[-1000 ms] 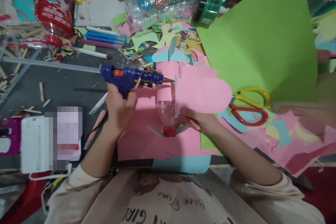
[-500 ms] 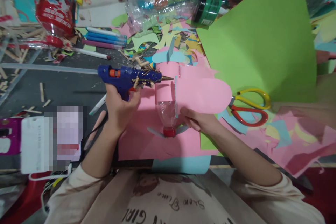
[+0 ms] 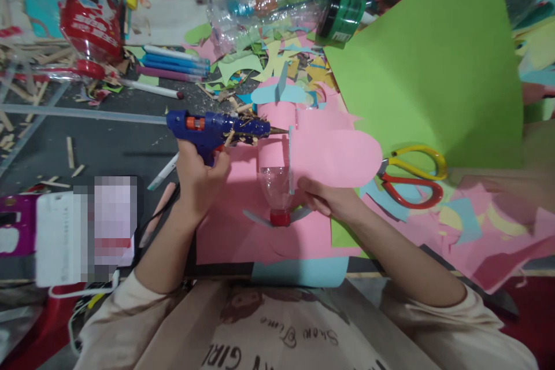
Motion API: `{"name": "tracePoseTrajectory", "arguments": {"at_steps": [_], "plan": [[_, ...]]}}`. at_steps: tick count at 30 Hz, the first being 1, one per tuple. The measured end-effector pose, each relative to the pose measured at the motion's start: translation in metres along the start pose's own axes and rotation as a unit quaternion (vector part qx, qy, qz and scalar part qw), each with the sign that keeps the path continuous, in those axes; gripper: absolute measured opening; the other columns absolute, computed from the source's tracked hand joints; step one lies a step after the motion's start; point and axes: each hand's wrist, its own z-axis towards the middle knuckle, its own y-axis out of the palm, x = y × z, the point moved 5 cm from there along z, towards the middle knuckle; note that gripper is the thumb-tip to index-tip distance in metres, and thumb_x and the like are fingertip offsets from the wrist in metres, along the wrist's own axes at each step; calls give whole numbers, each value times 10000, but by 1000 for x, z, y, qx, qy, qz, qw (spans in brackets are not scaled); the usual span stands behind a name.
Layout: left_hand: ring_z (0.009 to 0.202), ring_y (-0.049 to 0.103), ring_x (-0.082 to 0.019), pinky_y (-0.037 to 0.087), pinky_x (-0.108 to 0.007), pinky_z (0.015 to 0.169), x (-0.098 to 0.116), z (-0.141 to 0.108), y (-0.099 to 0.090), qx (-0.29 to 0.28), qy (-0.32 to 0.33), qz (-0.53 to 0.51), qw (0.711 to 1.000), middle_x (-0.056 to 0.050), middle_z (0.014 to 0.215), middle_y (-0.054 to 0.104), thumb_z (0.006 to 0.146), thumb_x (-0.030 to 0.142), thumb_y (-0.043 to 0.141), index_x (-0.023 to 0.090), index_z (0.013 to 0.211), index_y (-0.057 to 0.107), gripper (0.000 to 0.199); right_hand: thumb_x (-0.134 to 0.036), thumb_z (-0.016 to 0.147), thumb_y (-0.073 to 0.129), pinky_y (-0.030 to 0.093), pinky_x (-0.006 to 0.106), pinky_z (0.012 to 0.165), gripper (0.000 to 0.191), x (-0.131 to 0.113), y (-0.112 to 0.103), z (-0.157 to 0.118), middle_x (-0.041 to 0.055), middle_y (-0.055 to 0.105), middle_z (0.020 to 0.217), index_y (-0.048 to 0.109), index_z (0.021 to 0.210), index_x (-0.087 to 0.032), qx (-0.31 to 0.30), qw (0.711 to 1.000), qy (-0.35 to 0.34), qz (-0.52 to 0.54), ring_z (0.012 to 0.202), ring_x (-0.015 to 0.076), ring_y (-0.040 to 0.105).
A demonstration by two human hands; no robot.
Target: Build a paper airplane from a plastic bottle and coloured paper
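My left hand [image 3: 199, 176] is wrapped round the handle of a blue glue gun [image 3: 217, 127], with wood splinters stuck to its barrel. Its metal nozzle points right, at the upper end of the folded edge of a pink paper wing [image 3: 338, 157]. A clear glue stick [image 3: 87, 113] runs out of the gun's rear. My right hand [image 3: 323, 196] pinches the wing by its lower left corner. Under the wing's edge lies a plastic bottle [image 3: 277, 185] with a red cap, partly wrapped in pink paper. Blue paper fins [image 3: 277, 94] stand on its far end.
Yellow-and-red-handled scissors [image 3: 414, 179] lie right of the wing, by a large green sheet [image 3: 433, 69]. Markers [image 3: 173, 62], paper scraps and clear bottles [image 3: 269, 0] crowd the back. Phones [image 3: 115, 219] lie at the left, near the glue gun's black cord.
My left hand has moved the glue gun slightly right, bringing its nozzle tip up to the wing's folded edge. My right hand and the wing have hardly moved.
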Motion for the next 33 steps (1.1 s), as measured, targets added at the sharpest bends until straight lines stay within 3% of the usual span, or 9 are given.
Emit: {"name": "tracePoseTrajectory", "arguments": {"at_steps": [7,12,17,21,25,28,30,33], "plan": [[666,597,-186,532,-335,672,0,0,1,-25,-27,-8,999,26,726,545,634,292,637,275,1008,485,405,-752,849,536,408,295,565,743,2,1,1,-63,292,305,350,321,-263,-12,1000,4,3,391,86,373],[598,555,-176,511,-334,631,0,0,1,-16,-8,2,1000,31,705,529,612,324,589,272,976,477,384,-739,852,544,413,299,569,744,3,1,0,-58,291,307,353,318,-258,-9,1000,11,4,395,89,369],[654,593,-194,531,-354,680,0,1,3,-41,-11,0,999,10,773,578,649,326,579,255,1088,457,461,-803,802,556,401,290,547,760,1,1,0,-63,297,297,355,311,-258,-4,1000,6,7,374,79,346],[624,600,-190,537,-361,667,3,2,1,-18,-1,8,1000,25,724,578,624,349,588,240,1117,490,514,-826,784,559,389,288,526,763,2,1,0,-69,290,294,355,314,-260,-7,1000,7,5,366,83,338],[725,661,-233,561,-399,724,7,2,0,-6,11,5,1000,-12,762,618,626,377,599,231,1077,532,479,-764,813,589,384,291,528,738,0,1,0,-69,306,308,373,323,-257,-19,1000,5,16,374,84,340],[963,684,-285,565,-441,872,8,9,-7,11,28,-19,999,-76,936,673,662,395,658,228,1041,519,437,-712,821,616,368,293,507,704,-2,2,-1,-78,303,311,378,344,-253,-32,999,-1,29,358,79,314],[1197,609,-308,502,-463,1033,4,19,-18,42,33,-30,998,-93,1118,653,674,396,731,249,1049,489,470,-722,806,621,354,294,484,693,-2,0,-2,-86,291,308,377,360,-251,-26,999,5,35,338,71,280],[1358,486,-337,353,-521,1191,-8,40,-43,76,25,10,997,-85,1231,594,623,288,772,243,1074,467,546,-782,773,602,366,292,482,690,-1,-4,-3,-89,285,310,404,383,-248,-1,999,31,25,343,70,264]]}}
